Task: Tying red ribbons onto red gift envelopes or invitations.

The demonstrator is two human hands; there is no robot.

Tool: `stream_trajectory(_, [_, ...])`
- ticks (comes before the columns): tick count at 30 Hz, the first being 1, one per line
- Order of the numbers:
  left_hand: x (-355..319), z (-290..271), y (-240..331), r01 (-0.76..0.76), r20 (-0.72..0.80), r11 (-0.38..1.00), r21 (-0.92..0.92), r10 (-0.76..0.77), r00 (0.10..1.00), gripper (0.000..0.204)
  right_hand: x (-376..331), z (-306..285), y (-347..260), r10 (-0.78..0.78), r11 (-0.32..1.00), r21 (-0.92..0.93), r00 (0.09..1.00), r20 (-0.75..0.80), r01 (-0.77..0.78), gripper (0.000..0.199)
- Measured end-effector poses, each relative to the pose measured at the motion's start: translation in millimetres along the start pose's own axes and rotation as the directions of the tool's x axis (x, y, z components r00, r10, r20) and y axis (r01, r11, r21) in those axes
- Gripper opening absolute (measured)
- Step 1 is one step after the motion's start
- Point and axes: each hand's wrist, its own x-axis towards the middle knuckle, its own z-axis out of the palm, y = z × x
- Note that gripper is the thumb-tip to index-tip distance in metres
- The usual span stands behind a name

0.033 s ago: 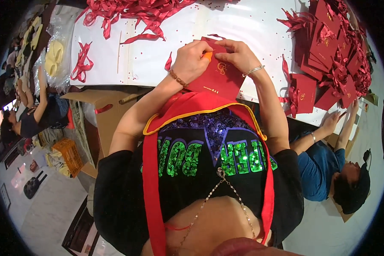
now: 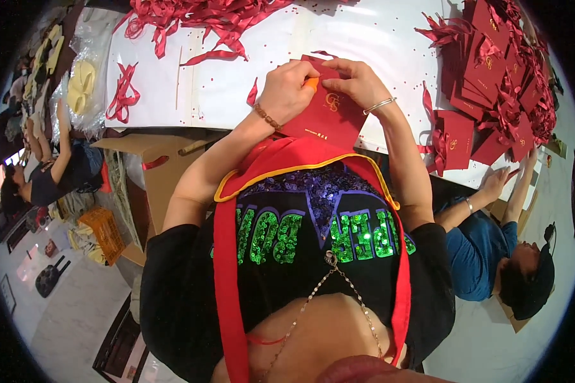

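At the near edge of the white counter (image 2: 249,83), I see both hands working on one red paper gift bag (image 2: 329,115) that lies flat and tilted, its lower corner hanging over the counter edge toward the body. My left hand (image 2: 286,89), with a beaded bracelet at the wrist, is curled shut on the bag's upper left edge, and a small orange thing (image 2: 310,82) shows between its fingers; I cannot tell what that is. My right hand (image 2: 358,82), a thin metal bangle on its wrist, presses down on the bag's top with the fingers pinched on its upper rim, just beside the left hand. Far across the counter lies a tangle of red ribbons (image 2: 204,19), and one looped ribbon (image 2: 122,92) sits apart to the left. On the right, a heap of finished red bags (image 2: 492,76) with ribbon handles covers the counter. Another person in a blue shirt (image 2: 479,249) sits low on the right, a hand (image 2: 495,182) reaching to the counter edge.
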Motion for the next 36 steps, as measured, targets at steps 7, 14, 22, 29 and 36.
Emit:
stream_trajectory(7, [2.8,-0.4,-1.9,-0.042,-0.008,0.999,0.007,0.042,0.999,0.006,1.0,5.5,3.4,-0.051,0.997,0.053,0.998,-0.025,0.053,0.034])
stream_trajectory(14, [3.7,-3.3,-0.9,-0.024,0.035,0.999,0.028,0.023,0.999,0.011,3.1,3.9,4.2,-0.033,0.999,-0.019,0.999,-0.028,0.033,0.032])
stream_trajectory(22, [6.4,-4.8,-3.7,0.043,0.07,0.999,-0.023,-0.042,0.997,0.013,1.0,3.6,0.6,0.028,1.0,-0.013,0.999,-0.017,-0.028,0.03])
stream_trajectory(29, [7.3,-5.2,-1.8,0.045,0.071,0.999,0.024,-0.046,0.996,0.013,1.4,6.2,1.4,0.017,0.999,-0.039,1.0,-0.025,-0.018,0.031])
stream_trajectory(36, [12.1,-4.9,1.4,0.159,0.11,0.987,0.022,-0.16,0.981,0.012,-0.9,11.4,6.2,-0.059,0.972,-0.231,0.992,-0.113,0.032,0.034])
